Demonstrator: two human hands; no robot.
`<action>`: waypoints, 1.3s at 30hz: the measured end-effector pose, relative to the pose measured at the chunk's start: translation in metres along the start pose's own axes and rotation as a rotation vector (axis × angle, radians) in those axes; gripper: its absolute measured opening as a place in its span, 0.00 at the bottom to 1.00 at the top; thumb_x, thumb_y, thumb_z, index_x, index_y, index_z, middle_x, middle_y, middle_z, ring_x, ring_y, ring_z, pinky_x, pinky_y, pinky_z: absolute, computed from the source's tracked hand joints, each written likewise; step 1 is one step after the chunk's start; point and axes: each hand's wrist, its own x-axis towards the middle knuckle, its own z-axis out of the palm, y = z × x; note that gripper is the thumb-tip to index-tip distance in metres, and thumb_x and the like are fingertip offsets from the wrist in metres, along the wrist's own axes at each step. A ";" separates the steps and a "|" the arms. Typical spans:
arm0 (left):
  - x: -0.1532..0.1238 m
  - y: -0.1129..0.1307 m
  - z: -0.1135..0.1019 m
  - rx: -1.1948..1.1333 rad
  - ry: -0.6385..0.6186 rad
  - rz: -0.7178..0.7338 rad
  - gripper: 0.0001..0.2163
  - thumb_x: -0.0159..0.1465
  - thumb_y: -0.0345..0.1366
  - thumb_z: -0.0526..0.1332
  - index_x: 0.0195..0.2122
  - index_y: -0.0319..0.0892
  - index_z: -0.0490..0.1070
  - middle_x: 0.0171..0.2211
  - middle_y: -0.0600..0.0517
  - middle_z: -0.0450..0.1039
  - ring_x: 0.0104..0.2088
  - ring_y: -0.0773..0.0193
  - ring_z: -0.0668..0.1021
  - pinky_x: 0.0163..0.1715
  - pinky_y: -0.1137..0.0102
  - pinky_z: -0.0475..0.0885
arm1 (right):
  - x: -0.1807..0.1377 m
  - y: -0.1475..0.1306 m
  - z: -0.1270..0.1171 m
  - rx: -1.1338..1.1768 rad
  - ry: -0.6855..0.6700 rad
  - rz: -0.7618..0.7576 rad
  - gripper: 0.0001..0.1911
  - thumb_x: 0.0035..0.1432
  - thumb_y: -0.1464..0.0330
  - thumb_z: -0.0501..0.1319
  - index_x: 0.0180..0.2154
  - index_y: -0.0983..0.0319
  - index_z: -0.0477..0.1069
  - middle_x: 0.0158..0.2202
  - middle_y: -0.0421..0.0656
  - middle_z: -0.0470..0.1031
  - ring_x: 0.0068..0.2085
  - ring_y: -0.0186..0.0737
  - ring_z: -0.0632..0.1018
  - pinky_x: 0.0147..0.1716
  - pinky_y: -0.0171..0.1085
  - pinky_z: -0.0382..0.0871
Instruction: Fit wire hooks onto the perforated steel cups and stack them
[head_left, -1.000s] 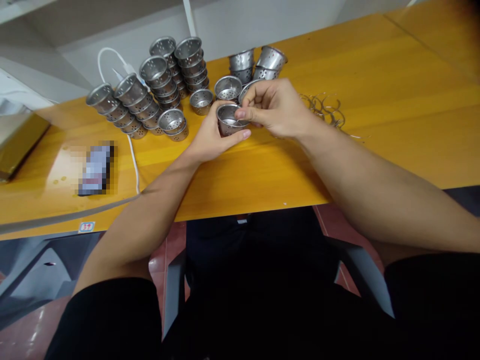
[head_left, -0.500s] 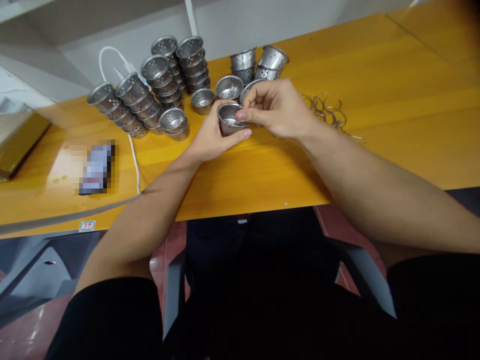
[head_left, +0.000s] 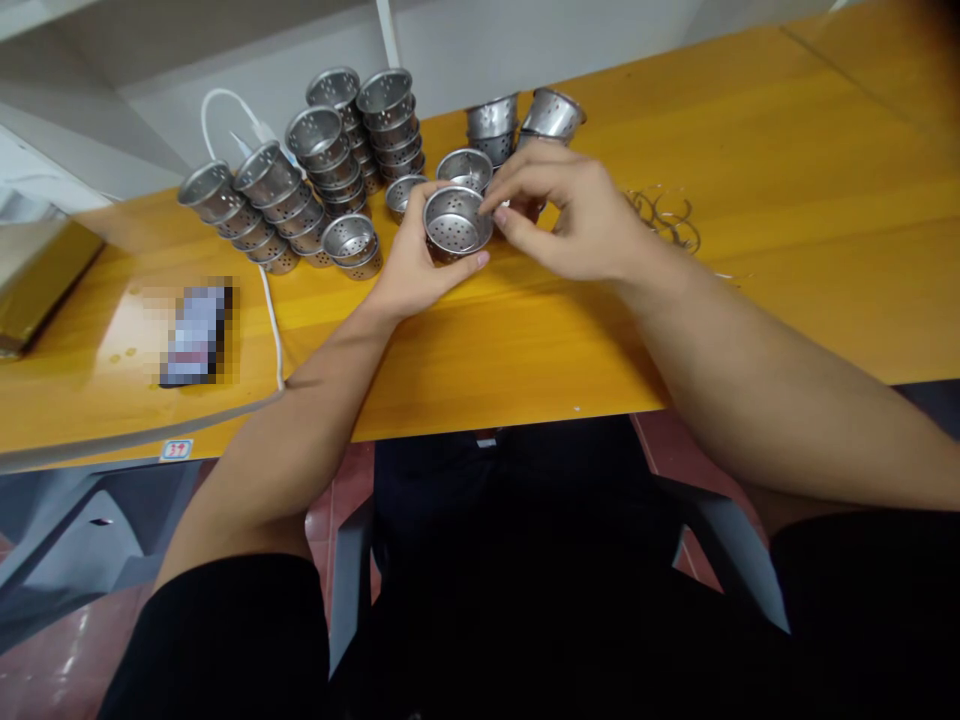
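A round metal strainer cup [head_left: 457, 232] with a perforated bottom and wall sits in my left hand [head_left: 409, 265], tilted so that its inside faces me. My left fingers curl round its far left side, and the thumb lies along its near side. My right hand [head_left: 574, 215] is at the cup's right rim, thumb and index finger pinching the edge; whether a small piece is between them I cannot make out. Right behind the held cup stands another strainer cup [head_left: 465, 170]. A smaller-looking one [head_left: 405, 192] is partly hidden behind my left fingers.
Stacks of strainer cups [head_left: 315, 145] stand at the back left, with a short stack [head_left: 352, 245] in front. More cups [head_left: 491, 125] are behind my right hand. Thin curled metal strips [head_left: 667, 220] lie to the right. A blurred phone-like object [head_left: 196, 335] and a white cable [head_left: 271, 330] lie left.
The held cup has tilted toward me and moved slightly up and left, showing its bottom. My right fingers have come out of the cup's inside to its right rim.
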 end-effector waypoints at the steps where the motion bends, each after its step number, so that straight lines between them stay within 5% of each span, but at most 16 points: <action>1: 0.000 0.006 -0.001 0.014 0.005 -0.024 0.46 0.72 0.73 0.76 0.78 0.56 0.58 0.74 0.41 0.74 0.74 0.43 0.84 0.79 0.48 0.80 | 0.000 -0.001 0.000 0.006 -0.006 0.015 0.17 0.73 0.41 0.81 0.48 0.44 0.90 0.58 0.48 0.87 0.47 0.57 0.81 0.47 0.57 0.81; 7: 0.003 0.036 -0.003 0.074 -0.003 -0.150 0.44 0.73 0.69 0.78 0.79 0.56 0.59 0.72 0.42 0.77 0.74 0.43 0.85 0.80 0.46 0.81 | -0.001 -0.012 0.001 -0.013 -0.092 0.113 0.14 0.68 0.45 0.81 0.49 0.40 0.89 0.63 0.46 0.85 0.57 0.66 0.80 0.60 0.63 0.82; 21: 0.002 0.043 -0.005 0.018 -0.015 -0.140 0.46 0.71 0.73 0.78 0.77 0.54 0.61 0.71 0.41 0.78 0.73 0.45 0.86 0.78 0.49 0.83 | -0.006 0.008 0.009 -0.120 -0.178 -0.068 0.19 0.74 0.62 0.72 0.62 0.53 0.90 0.63 0.52 0.79 0.51 0.54 0.83 0.54 0.52 0.83; 30: 0.001 0.027 -0.012 0.042 -0.054 -0.164 0.45 0.69 0.77 0.77 0.73 0.53 0.68 0.68 0.43 0.79 0.70 0.44 0.85 0.76 0.49 0.82 | -0.005 0.005 -0.001 -0.011 -0.065 0.071 0.19 0.70 0.51 0.82 0.58 0.47 0.88 0.61 0.48 0.83 0.43 0.51 0.80 0.52 0.53 0.81; 34: -0.001 0.022 -0.020 0.139 -0.067 -0.218 0.43 0.60 0.67 0.89 0.66 0.50 0.78 0.65 0.41 0.80 0.71 0.37 0.83 0.81 0.43 0.77 | -0.002 0.006 -0.009 -0.143 0.078 0.050 0.13 0.76 0.56 0.78 0.57 0.50 0.87 0.57 0.52 0.84 0.45 0.53 0.81 0.52 0.52 0.80; 39: -0.004 0.014 -0.020 0.195 -0.035 -0.267 0.37 0.61 0.50 0.89 0.67 0.47 0.78 0.66 0.39 0.80 0.71 0.37 0.82 0.80 0.41 0.77 | 0.000 0.008 -0.011 -0.171 0.154 0.063 0.05 0.76 0.59 0.77 0.49 0.51 0.86 0.51 0.51 0.85 0.41 0.53 0.79 0.48 0.52 0.77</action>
